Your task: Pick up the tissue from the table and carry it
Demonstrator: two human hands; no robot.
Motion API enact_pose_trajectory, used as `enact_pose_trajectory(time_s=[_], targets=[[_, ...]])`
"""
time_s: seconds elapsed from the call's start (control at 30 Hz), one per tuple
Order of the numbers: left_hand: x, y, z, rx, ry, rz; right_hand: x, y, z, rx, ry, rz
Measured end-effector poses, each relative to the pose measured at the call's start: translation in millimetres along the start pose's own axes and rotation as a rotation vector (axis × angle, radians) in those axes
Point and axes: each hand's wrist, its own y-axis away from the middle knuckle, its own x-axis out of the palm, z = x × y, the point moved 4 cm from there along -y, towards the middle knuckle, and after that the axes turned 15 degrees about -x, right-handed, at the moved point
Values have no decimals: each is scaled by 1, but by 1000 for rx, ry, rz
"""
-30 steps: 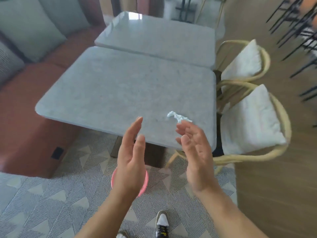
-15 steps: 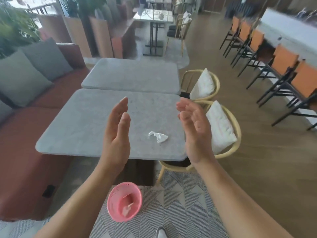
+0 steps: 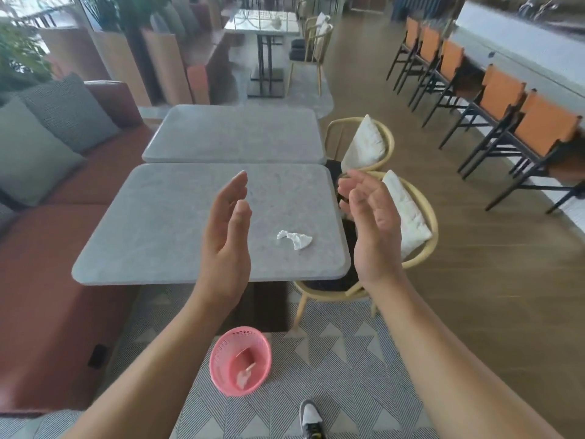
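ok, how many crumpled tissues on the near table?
1. The crumpled tissue lies near the front right corner of the near table, between the left hand and right hand, touched by neither. The hands may hide part of the tabletop.

A crumpled white tissue is seen on the grey stone-look table, near its right front corner — it is twisted into an uneven wad, with a thin end to the left and a broader end to the right. It is touched by nothing. In the picture it is framed between the left hand and the right hand, which are raised with palms turned toward each other, fingers straight or loosely bent — nothing is held by either.
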Motion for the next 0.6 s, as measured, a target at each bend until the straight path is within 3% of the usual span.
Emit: enact_pose_trajectory(time_s=[0.3,0.6], targets=[[0,-19,22,-38,-20,-8,4,-1,-27,45,24,-16],[18,-77,68,-140,-46,-59,9,-37,-103,124,49,18]])
